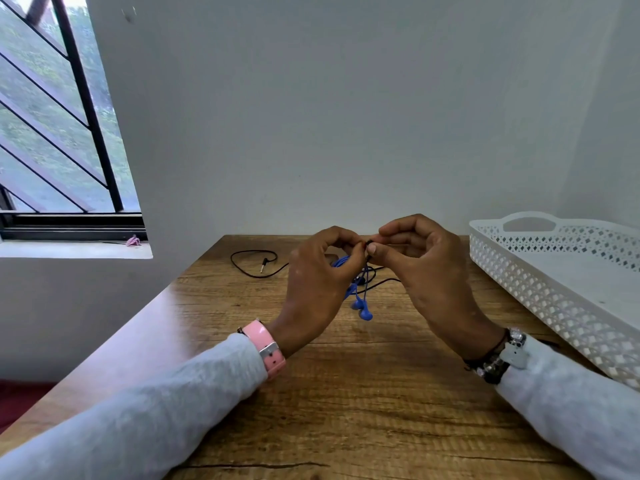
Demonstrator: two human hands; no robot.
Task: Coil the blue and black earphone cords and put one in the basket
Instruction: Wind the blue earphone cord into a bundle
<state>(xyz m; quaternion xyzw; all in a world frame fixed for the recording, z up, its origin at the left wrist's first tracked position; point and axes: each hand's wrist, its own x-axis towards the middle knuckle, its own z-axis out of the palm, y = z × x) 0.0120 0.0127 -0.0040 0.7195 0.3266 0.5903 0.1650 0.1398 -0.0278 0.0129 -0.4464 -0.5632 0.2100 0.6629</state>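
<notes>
Head view: left hand (317, 282) and right hand (426, 268) pinch blue earphone cord (363, 306) between them.

Hands and cords at the counter's middle, basket to the right

Both hands met above the counter (346, 410), the left hand (317, 282) and right hand (426, 268) pinching the black earphone cord (252, 252) together; its plug end lay looped on the counter to the left. The blue earphone cord (362, 306) hung between the hands. The basket (540, 282) sat on the counter's right edge, a window (52, 133) far left.
</notes>
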